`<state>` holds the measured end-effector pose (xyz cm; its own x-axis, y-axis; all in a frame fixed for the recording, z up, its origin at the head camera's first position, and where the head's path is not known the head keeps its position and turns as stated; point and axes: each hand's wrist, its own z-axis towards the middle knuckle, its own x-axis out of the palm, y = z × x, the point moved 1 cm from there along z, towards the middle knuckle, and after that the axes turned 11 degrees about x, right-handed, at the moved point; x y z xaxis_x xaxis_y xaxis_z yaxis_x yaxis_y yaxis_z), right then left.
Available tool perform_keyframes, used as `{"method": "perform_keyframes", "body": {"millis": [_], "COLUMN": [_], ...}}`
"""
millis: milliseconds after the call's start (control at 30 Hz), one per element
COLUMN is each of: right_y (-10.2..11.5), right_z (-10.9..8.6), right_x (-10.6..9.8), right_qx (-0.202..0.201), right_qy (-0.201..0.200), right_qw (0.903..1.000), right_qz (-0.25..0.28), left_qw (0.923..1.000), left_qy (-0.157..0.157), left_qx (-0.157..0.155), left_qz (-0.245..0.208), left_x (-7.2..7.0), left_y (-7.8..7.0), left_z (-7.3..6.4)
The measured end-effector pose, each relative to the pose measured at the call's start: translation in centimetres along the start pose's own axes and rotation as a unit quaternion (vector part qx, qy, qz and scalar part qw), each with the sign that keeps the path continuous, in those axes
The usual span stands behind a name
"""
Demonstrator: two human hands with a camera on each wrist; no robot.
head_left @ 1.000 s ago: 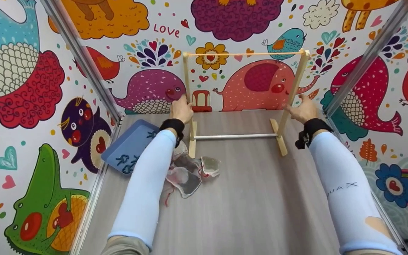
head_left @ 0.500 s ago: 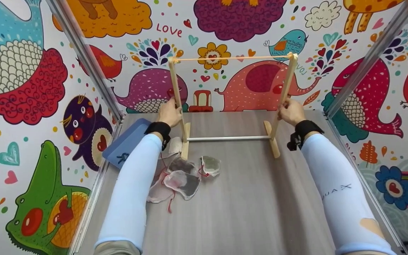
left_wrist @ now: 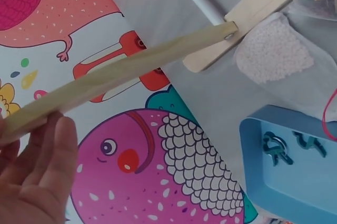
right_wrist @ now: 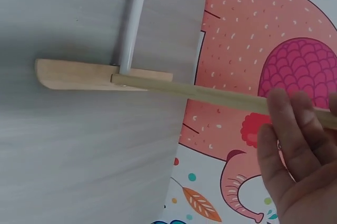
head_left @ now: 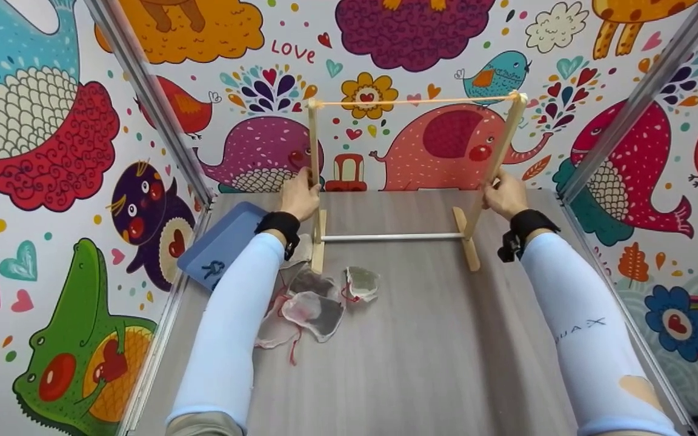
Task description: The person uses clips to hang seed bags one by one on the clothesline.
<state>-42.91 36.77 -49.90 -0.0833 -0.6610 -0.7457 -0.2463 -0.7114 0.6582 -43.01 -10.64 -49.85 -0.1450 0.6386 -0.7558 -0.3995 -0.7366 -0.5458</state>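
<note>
A wooden rack stands on the table, with two upright posts, flat feet, a white crossbar point(head_left: 394, 237) and an orange string point(head_left: 412, 101) across the top. My left hand point(head_left: 300, 197) holds the left post point(left_wrist: 121, 71) around mid-height. On the other side, my right hand point(head_left: 505, 195) grips the right post point(right_wrist: 221, 96), its fingers laid along the wood in the right wrist view. The thumbs are mostly hidden. Both posts lean to the right, the right one more.
Left of the rack, a blue tray point(head_left: 194, 266) holds dark green clips point(left_wrist: 276, 149). Between tray and rack lie several translucent pouches point(head_left: 319, 315) with red cords; one pouch point(left_wrist: 274, 50) contains pale pellets. Patterned walls and metal posts enclose the table point(head_left: 397, 351).
Both hands have come onto the posts, the right one closing from spread fingers. The rack's top swayed left, then back right. Its feet shifted slightly left early on.
</note>
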Motion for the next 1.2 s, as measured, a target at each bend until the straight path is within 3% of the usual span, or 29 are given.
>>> {"method": "perform_keyframes", "body": {"millis": [167,267,367,467,633,700,800,933,1000,1067,1133,1200], "right_y": [-1.1,-1.7,-2.1,-2.3,-2.8,-3.1,-4.1,-8.3,-10.0,-10.1,-8.4,-6.7], "right_z": [-0.9,-1.6,-1.9,-2.1,-2.5,-2.8,-2.5,0.5,1.8,1.6,-0.1,-2.0], "right_x": [0.3,1.0,2.0,3.1,4.2,4.6,5.7,8.7,10.0,10.4,9.9,9.1], "right_qx": [0.059,0.095,0.104,0.089,0.011,-0.019,-0.044,-0.079,-0.098,-0.099,-0.084,-0.082], "right_qy": [0.082,0.147,0.197,0.207,0.159,0.142,0.143,0.146,0.141,0.148,0.164,0.172], "right_qw": [0.9937,0.9809,0.9691,0.9661,0.968,0.9649,0.9621,0.9643,0.9611,0.9587,0.9567,0.9563], "right_qz": [-0.049,-0.085,-0.106,-0.126,-0.194,-0.22,-0.228,-0.206,-0.216,-0.222,-0.225,-0.222], "left_qw": [0.9994,0.9975,0.9922,0.984,0.9695,0.9636,0.9597,0.949,0.9355,0.9282,0.9284,0.9349], "left_qy": [0.02,0.045,0.074,0.101,0.142,0.157,0.159,0.205,0.246,0.263,0.262,0.244], "left_qx": [-0.018,-0.054,-0.095,-0.127,-0.166,-0.184,-0.191,-0.208,-0.236,-0.249,-0.248,-0.236], "left_qz": [-0.023,-0.006,0.033,0.074,0.111,0.115,0.13,0.118,0.093,0.085,0.09,0.103], "left_x": [0.0,-0.4,-1.5,-2.9,-3.9,-3.6,-1.1,2.4,3.1,3.8,4.0,4.0], "left_y": [1.1,3.0,5.5,8.2,13.3,15.9,21.9,27.1,27.3,27.3,26.7,25.8], "left_z": [-0.8,-2.0,-3.6,-5.3,-9.1,-10.9,-13.5,-15.7,-16.1,-16.3,-16.3,-16.2]}}
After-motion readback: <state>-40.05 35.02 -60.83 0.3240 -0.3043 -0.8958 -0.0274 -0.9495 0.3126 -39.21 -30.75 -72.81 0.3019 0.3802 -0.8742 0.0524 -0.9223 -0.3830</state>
